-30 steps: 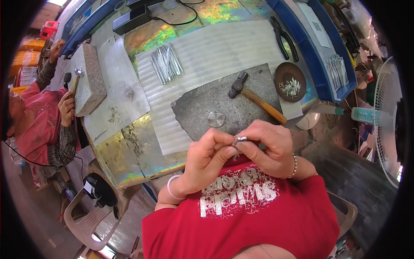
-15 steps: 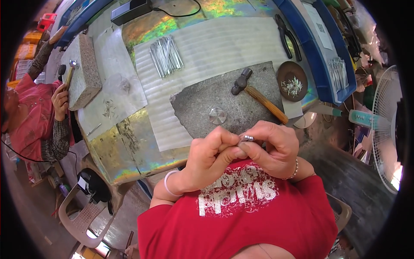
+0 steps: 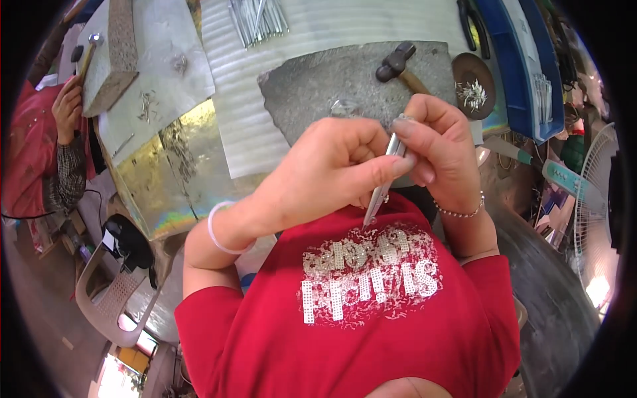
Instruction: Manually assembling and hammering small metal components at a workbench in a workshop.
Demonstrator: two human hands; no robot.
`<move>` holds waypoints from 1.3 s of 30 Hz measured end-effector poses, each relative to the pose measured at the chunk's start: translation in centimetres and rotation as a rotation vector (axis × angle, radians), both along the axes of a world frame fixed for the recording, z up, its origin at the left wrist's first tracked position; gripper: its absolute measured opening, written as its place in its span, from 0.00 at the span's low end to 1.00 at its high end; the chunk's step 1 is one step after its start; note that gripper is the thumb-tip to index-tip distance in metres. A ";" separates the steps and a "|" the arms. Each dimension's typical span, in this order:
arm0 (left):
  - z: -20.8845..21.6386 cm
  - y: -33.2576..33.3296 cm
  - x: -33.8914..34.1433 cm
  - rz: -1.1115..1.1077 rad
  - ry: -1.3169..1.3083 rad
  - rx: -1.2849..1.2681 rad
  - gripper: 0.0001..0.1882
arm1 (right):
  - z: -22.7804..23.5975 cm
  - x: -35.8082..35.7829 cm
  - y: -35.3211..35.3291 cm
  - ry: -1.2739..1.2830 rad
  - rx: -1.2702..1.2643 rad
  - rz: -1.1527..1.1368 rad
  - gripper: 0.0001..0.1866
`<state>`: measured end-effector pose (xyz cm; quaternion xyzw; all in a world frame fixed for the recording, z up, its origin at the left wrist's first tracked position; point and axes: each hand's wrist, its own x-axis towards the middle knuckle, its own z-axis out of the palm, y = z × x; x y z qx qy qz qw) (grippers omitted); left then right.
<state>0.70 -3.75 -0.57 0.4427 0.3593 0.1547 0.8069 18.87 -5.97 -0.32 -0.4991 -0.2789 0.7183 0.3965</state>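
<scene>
Close in front of my red shirt, both hands grip one slim silver metal piece. It is long and narrow, shows a small rivet near its lower end, and slants down toward my chest. My left hand pinches its middle between thumb and curled fingers. Near the upper end, my right hand closes thumb and fingertips on it. Just beyond my hands lies a grey stone slab. On the slab are a wooden-handled hammer and a round shiny disc, the disc partly hidden by my left hand.
A bundle of silver strips lies on white foam sheeting. Right of the slab are a brown dish of small pins, black-handled pliers and a blue bin. At left, another person's hand holds a small hammer by a granite block.
My hands have risen and turned, bringing the long metal piece into view where only a small end showed. My view has tipped down toward my shirt.
</scene>
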 end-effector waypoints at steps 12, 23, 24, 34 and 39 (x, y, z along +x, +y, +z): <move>0.7 0.6 0.8 -0.087 0.019 -0.062 0.16 | -1.1 0.0 -1.3 0.094 -0.053 -0.098 0.08; 1.6 0.5 1.0 -0.138 -0.052 -0.083 0.15 | -1.1 -0.2 -2.8 0.094 0.104 -0.219 0.08; 1.7 0.5 1.1 -0.141 -0.051 -0.083 0.15 | -1.0 -0.2 -3.0 0.094 0.104 -0.223 0.08; 1.9 0.6 1.8 -0.187 -0.085 -0.041 0.14 | -1.1 0.1 -3.7 0.086 0.190 -0.293 0.06; 2.3 1.0 2.3 -0.216 -0.062 -0.044 0.14 | -1.1 0.4 -3.7 0.188 0.159 -0.306 0.06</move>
